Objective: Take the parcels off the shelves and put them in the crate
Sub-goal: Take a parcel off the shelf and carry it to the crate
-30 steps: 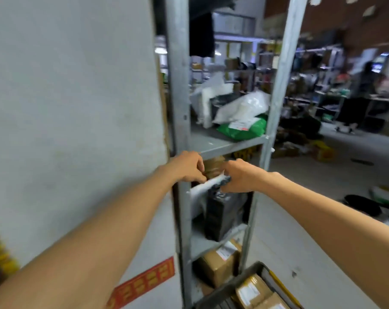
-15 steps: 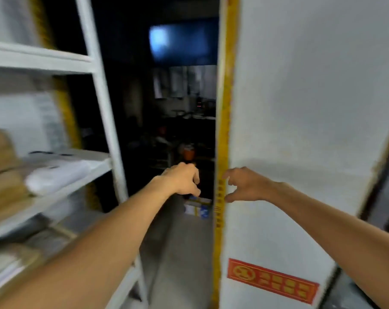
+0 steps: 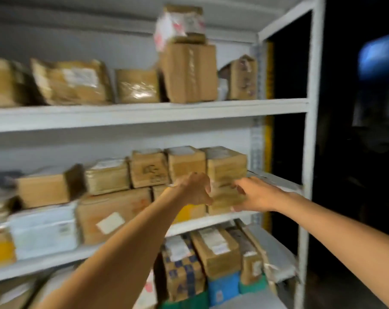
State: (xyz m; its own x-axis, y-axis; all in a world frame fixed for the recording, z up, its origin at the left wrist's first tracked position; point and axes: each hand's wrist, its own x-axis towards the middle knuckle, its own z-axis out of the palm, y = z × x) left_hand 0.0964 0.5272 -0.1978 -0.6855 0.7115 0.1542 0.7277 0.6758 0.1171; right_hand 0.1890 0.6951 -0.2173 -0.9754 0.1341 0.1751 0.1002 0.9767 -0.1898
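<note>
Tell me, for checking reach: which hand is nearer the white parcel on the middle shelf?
Left. The left hand is right of the white parcel; the right hand is farther right still.

— What sort of place is this?
— A parcel storeroom, perhaps a courier depot. A white metal shelving rack [image 3: 311,141] carries taped cardboard parcels [image 3: 189,72] on every level.
— What else shows it?
— Many boxes bear white shipping labels [image 3: 213,239], one parcel is a white plastic mailer [image 3: 44,228], and the middle shelf [image 3: 211,223] is stacked two layers deep.
</note>
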